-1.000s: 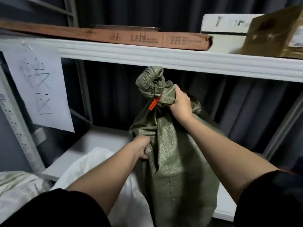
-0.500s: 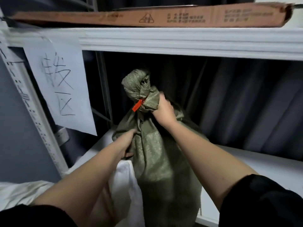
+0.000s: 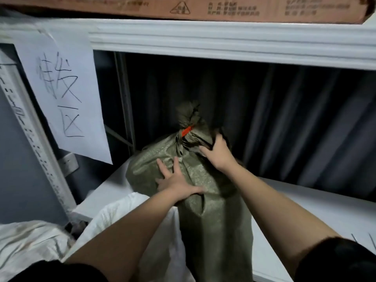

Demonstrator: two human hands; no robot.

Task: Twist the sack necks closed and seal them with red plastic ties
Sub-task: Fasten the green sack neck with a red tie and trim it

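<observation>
Green sack [image 3: 205, 200] upright on the white shelf [image 3: 317, 202], neck cinched by red tie [image 3: 186, 131] at twelve o'clock. Left hand [image 3: 175, 178] spread flat against the sack, grip wide. Right hand [image 3: 216, 153] at two o'clock, grip curled onto the sack's shoulder. White sack [image 3: 122, 216] at eight o'clock.

Coarse woven green sack [image 3: 203, 200] — faint sheen, red plastic tie [image 3: 186, 131], matt paper sign [image 3: 61, 88], cardboard box [image 3: 183, 7]
</observation>
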